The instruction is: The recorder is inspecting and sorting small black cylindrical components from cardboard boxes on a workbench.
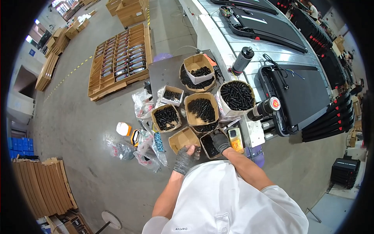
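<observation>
Both my hands wear grey gloves that leave the fingertips bare. My left hand [185,159] is at the near edge of a cardboard box [180,139] whose visible bottom is bare. Its fingers are curled together, with small dark pieces apparently at the fingertips, too small to name. Just to the right, my right hand [220,141] reaches into another box [210,155] holding small black parts. Its fingertips are hidden against those dark parts. Behind my hands stand a box of black screws [201,110] and another box of black bolt-like pieces [166,117].
A white bucket of black cylindrical parts [236,96] stands beside the conveyor [218,23], which carries treadmill-like black frames [298,93]. Stacked boxes [199,69] sit farther back. Plastic bags [147,146] lie left. A partitioned wooden crate [120,58] stands on the floor.
</observation>
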{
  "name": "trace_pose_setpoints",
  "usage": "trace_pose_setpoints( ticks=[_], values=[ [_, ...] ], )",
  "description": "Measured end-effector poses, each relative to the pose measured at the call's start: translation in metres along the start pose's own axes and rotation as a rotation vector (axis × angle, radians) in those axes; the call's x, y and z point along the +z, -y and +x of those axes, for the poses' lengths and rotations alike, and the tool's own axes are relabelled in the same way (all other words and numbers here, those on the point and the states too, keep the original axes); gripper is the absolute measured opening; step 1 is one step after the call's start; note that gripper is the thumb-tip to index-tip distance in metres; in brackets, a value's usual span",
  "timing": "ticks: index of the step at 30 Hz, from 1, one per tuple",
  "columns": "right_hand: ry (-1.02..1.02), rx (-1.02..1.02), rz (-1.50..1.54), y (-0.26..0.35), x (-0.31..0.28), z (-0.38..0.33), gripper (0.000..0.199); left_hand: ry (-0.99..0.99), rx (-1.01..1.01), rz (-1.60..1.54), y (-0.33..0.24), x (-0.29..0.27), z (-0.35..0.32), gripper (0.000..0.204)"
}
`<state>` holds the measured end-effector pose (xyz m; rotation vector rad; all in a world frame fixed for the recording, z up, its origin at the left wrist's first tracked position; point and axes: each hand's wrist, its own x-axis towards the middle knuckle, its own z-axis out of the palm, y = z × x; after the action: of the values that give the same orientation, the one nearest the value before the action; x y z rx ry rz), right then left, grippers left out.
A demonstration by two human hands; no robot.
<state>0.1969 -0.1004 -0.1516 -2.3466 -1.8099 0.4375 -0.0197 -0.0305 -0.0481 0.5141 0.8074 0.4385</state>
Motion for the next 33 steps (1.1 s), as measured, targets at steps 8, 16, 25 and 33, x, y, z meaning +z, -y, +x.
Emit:
trace_pose_setpoints(
  ticks=[8,16,25,33],
  values=[
    [0.107,0.054,-0.017,-0.007,0.007,0.000,0.049,0.019,-0.027,0.013,0.001,0.000,-0.003,0.021],
    [-0.024,-0.044,0.128,-0.017,-0.006,-0.003,0.026,-0.006,-0.026,-0.017,0.006,-0.003,-0.003,0.021],
    [0.200,0.388,1.181,-0.017,-0.065,-0.034,0.030,0.005,-0.017,-0.004,0.008,-0.002,0.006,0.024],
    [0.252,0.455,1.520,0.031,-0.130,-0.052,0.023,0.069,-0.053,0.133,0.006,0.016,0.020,0.026]
  ],
)
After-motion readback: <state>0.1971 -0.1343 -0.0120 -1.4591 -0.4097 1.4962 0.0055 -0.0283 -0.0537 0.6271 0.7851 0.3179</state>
